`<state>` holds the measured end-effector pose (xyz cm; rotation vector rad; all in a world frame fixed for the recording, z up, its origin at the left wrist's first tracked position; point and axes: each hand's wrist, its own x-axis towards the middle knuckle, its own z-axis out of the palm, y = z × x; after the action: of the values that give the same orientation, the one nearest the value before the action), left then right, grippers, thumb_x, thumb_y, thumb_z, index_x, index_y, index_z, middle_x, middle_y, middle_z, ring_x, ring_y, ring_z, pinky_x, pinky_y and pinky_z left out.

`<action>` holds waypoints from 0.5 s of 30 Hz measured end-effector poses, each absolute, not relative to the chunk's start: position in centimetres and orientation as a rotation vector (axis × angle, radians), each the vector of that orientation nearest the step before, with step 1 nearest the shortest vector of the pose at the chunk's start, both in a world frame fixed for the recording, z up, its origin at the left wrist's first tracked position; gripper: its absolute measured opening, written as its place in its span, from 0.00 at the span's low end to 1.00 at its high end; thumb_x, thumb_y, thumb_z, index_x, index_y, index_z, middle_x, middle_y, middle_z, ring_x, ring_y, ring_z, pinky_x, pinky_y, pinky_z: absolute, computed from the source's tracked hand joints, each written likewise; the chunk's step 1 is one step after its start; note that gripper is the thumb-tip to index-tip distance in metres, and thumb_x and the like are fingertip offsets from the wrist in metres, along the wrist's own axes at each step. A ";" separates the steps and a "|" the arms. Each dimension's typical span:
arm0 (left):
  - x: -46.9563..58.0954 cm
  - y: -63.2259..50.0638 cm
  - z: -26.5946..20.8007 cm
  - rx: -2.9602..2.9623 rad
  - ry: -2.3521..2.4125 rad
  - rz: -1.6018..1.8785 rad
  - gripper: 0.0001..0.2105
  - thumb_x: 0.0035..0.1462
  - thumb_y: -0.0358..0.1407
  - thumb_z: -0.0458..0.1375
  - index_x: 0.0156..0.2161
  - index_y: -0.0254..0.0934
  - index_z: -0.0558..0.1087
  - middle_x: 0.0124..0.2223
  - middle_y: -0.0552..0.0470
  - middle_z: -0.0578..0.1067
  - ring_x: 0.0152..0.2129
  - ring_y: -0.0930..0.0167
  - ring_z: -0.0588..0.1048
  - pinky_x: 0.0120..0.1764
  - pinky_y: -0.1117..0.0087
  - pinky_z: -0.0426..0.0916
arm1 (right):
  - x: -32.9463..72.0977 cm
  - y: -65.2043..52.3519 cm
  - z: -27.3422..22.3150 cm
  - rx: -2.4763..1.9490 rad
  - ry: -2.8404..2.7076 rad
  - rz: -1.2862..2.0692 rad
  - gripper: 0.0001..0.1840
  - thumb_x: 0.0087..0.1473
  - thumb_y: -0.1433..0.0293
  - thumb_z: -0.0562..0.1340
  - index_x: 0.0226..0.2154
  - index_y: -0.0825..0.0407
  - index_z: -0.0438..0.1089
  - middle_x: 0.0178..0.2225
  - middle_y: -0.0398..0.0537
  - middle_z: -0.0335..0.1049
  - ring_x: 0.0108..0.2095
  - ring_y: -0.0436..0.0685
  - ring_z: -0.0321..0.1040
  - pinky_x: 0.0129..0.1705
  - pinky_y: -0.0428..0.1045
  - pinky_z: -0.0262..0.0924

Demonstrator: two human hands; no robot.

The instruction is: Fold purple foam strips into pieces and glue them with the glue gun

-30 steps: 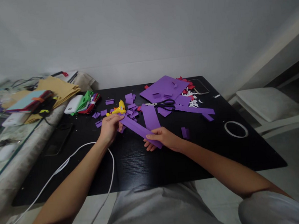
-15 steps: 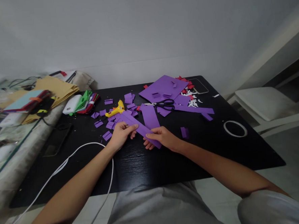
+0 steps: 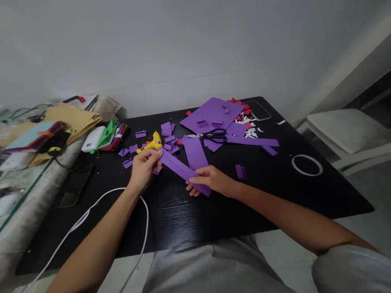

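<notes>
A long purple paper strip [image 3: 178, 166] with a crease along its length is held slantwise above the table. My left hand [image 3: 144, 167] pinches its upper left end, and my right hand [image 3: 209, 180] grips the lower right end, thumb on top and fingers beneath. Behind it lies a wider purple paper strip [image 3: 196, 151], partly covered by my right hand. Black-handled scissors [image 3: 214, 135] rest across the top of that wider piece. Just beyond my left hand is a yellow glue gun [image 3: 152, 142] among several small folded purple pieces [image 3: 170, 140].
On the black table [image 3: 173, 218], a large purple sheet [image 3: 209, 112] lies at the back near red and white scraps [image 3: 251, 127]. A white ring [image 3: 307, 165] sits at right. A white cable [image 3: 105, 194] loops at left, near a phone [image 3: 75, 189] and coloured paper bundle [image 3: 113, 136].
My left hand has slid left and up to the far end of the strip, leaving more of its length bare. The right hand keeps nearly the same place.
</notes>
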<state>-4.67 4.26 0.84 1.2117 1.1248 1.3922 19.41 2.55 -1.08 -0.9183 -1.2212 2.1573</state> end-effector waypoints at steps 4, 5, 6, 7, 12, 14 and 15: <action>-4.0 3.7 0.6 1.258 1.132 1.271 0.13 0.55 0.40 0.68 0.26 0.34 0.74 0.17 0.57 0.70 0.10 0.80 0.64 0.17 0.78 0.57 | 19.3 2.3 -0.7 -0.909 -1.193 2.180 0.12 0.52 0.68 0.72 0.36 0.58 0.74 0.32 0.53 0.81 0.29 0.54 0.79 0.33 0.47 0.74; -3.9 3.6 0.5 1.258 1.124 1.235 0.13 0.55 0.40 0.68 0.27 0.34 0.74 0.16 0.58 0.70 0.10 0.80 0.64 0.16 0.78 0.57 | 19.3 2.3 -0.5 -0.902 -1.187 2.186 0.12 0.53 0.68 0.71 0.37 0.57 0.72 0.32 0.52 0.80 0.29 0.55 0.79 0.33 0.47 0.74; -3.7 3.5 0.5 1.247 1.108 1.204 0.13 0.55 0.41 0.68 0.28 0.34 0.75 0.16 0.58 0.70 0.09 0.79 0.64 0.15 0.78 0.57 | 19.3 2.3 -0.3 -0.897 -1.178 2.193 0.12 0.53 0.68 0.70 0.38 0.56 0.71 0.32 0.51 0.80 0.29 0.55 0.79 0.33 0.48 0.74; -3.6 3.5 0.4 1.224 1.087 1.177 0.13 0.54 0.42 0.69 0.30 0.34 0.75 0.17 0.57 0.71 0.09 0.79 0.65 0.15 0.78 0.58 | 19.4 2.4 -0.1 -0.893 -1.168 2.203 0.12 0.54 0.68 0.70 0.38 0.56 0.70 0.32 0.51 0.80 0.29 0.55 0.79 0.32 0.48 0.74; -3.4 3.4 0.7 1.067 0.999 1.111 0.15 0.50 0.42 0.71 0.32 0.34 0.73 0.21 0.55 0.75 0.14 0.75 0.72 0.19 0.76 0.68 | 19.6 2.7 0.4 -0.842 -1.006 2.294 0.15 0.59 0.59 0.64 0.34 0.55 0.70 0.33 0.50 0.79 0.26 0.51 0.73 0.28 0.44 0.67; -3.4 3.3 1.0 1.034 0.969 1.097 0.14 0.50 0.41 0.71 0.33 0.33 0.74 0.25 0.53 0.77 0.18 0.73 0.75 0.23 0.74 0.72 | 19.6 2.8 0.2 -0.808 -0.938 2.314 0.17 0.56 0.56 0.66 0.31 0.54 0.70 0.31 0.48 0.77 0.25 0.50 0.71 0.27 0.45 0.65; -3.4 3.2 1.1 1.031 0.952 1.088 0.14 0.50 0.40 0.71 0.35 0.33 0.75 0.26 0.52 0.78 0.20 0.73 0.76 0.24 0.73 0.73 | 19.6 2.9 0.1 -0.806 -0.936 2.297 0.16 0.52 0.58 0.69 0.30 0.53 0.70 0.30 0.46 0.76 0.25 0.50 0.70 0.27 0.45 0.64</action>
<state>-3.43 3.23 1.07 1.0305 0.9522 1.0881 19.63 2.87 0.08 -0.8057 -0.9363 2.2967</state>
